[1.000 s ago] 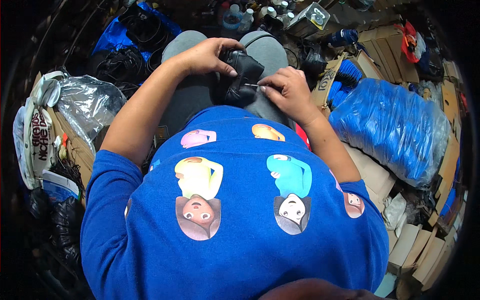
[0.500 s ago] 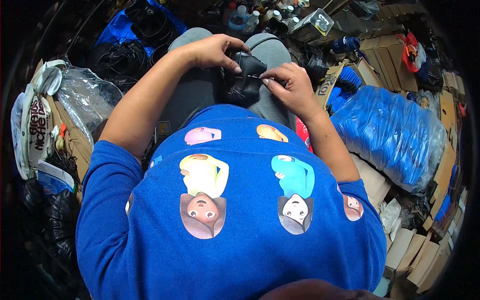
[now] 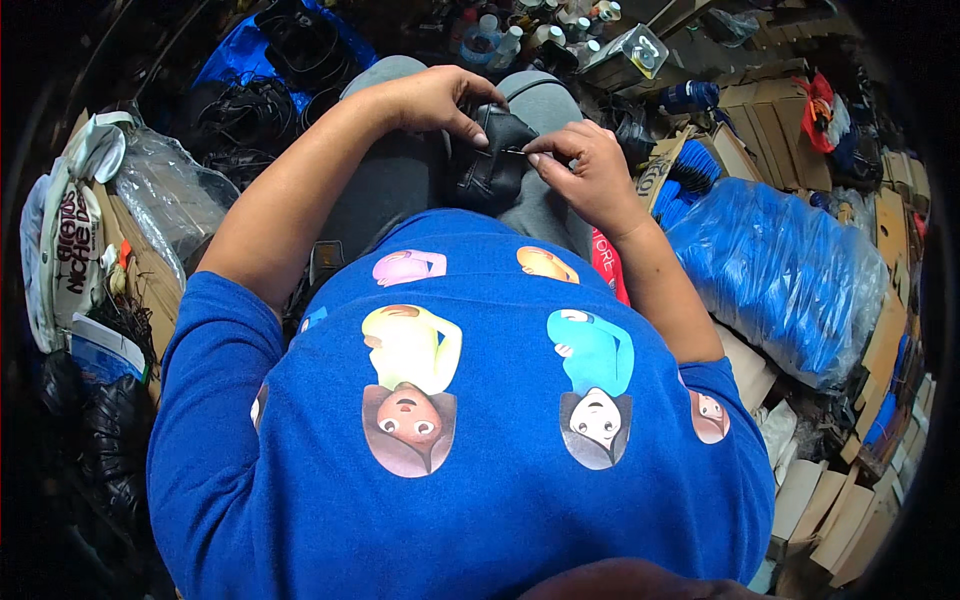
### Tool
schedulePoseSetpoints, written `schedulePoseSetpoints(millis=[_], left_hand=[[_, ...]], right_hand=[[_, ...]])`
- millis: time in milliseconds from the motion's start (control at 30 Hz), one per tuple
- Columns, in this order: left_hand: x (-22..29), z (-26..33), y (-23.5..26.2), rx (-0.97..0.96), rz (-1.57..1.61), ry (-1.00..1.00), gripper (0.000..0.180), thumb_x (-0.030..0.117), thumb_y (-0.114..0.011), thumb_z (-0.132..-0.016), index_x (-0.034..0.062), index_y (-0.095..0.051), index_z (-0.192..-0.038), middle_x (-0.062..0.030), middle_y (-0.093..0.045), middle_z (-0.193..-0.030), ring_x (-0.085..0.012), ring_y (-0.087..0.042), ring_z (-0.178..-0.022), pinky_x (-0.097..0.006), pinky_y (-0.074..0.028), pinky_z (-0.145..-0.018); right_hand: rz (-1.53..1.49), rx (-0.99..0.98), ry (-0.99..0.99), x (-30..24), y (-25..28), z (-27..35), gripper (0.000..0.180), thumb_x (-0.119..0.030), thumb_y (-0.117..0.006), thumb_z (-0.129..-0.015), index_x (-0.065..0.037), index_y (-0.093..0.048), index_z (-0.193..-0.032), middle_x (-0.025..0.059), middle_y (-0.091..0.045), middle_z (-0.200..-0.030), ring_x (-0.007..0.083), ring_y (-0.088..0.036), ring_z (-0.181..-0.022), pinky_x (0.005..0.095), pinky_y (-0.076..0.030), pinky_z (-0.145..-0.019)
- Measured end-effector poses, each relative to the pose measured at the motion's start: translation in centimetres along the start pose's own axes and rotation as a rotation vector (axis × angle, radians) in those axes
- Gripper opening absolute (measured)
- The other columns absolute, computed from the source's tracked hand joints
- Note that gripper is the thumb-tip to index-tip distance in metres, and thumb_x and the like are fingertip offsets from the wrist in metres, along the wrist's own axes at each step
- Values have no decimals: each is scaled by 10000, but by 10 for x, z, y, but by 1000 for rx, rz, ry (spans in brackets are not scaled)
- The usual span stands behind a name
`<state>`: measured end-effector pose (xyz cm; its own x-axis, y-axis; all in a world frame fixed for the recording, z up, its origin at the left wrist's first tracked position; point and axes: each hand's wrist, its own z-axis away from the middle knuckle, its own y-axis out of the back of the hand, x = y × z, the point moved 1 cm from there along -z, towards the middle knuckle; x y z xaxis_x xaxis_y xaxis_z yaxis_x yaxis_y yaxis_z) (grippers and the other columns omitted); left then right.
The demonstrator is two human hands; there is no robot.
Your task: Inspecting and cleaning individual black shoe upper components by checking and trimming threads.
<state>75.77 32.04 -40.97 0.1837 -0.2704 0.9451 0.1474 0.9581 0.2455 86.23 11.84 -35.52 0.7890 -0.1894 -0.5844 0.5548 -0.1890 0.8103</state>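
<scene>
Between my knees rests a small black leather piece (image 3: 497, 176), folded and stitched-looking; its exact kind I cannot make out. My left hand (image 3: 436, 104) grips its far left edge, thumb on top and the other fingers partly hidden behind it. On the right side, my right hand (image 3: 588, 168) is closed in a pinch on a thin metal needle (image 3: 514, 151). The needle points left and its tip lies over or in the leather; which of the two does not show.
Grey trousers (image 3: 400, 160) cover my legs under the work. A clear plastic sack (image 3: 780, 280) of blue pieces lies at the right, near cardboard strips (image 3: 825, 510). Several bottles (image 3: 507, 45) stand beyond my knees. A white cloth bag (image 3: 72, 240) is at the left.
Both hands keep their grips and have shifted only slightly. The needle now shows a shorter length, and my right fingers sit a little nearer the leather.
</scene>
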Motion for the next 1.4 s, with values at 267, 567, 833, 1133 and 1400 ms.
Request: schedulePoseSetpoints(millis=[267,567,833,1133,1400], left_hand=[[1,-4,6,42,-106,0,580,49,-770,-652,14,-552,-1188,-97,-615,-1101,-181,-579,-1004,-308,-457,-906],[-10,-10,1,128,-84,-20,521,68,-785,-630,19,-590,-1111,-74,-617,-1056,-176,-577,-972,-301,-459,-864],[-11,-5,-3,202,-144,-87,526,81,-799,-612,21,-603,-1096,-70,-598,-1068,-176,-555,-1013,-296,-429,-897],[-18,-6,-5,221,-51,-71,497,68,-792,-628,15,-605,-1086,-54,-610,-1031,-166,-561,-987,-284,-427,-890],[-10,-4,-7,221,-12,-52,486,56,-784,-634,13,-603,-1083,-49,-615,-1011,-142,-562,-961,-276,-439,-863]], right_hand=[[-37,-75,36,15,-8,-13,134,-97,-639,-755,-91,-692,-878,54,-582,-769,190,-540,-773,298,-417,-733],[-272,-89,-42,39,-23,-18,148,-72,-656,-756,-91,-699,-896,23,-526,-770,138,-512,-767,262,-418,-702],[-384,-66,-94,42,-24,-12,137,-78,-660,-759,-75,-696,-891,15,-530,-767,117,-500,-755,246,-402,-696],[-375,22,-93,36,-34,-13,120,-108,-686,-728,-98,-711,-845,51,-593,-726,172,-566,-752,289,-443,-702],[-523,-136,-116,48,-23,-15,153,-78,-655,-762,-90,-700,-907,34,-529,-809,143,-531,-810,252,-427,-733]])
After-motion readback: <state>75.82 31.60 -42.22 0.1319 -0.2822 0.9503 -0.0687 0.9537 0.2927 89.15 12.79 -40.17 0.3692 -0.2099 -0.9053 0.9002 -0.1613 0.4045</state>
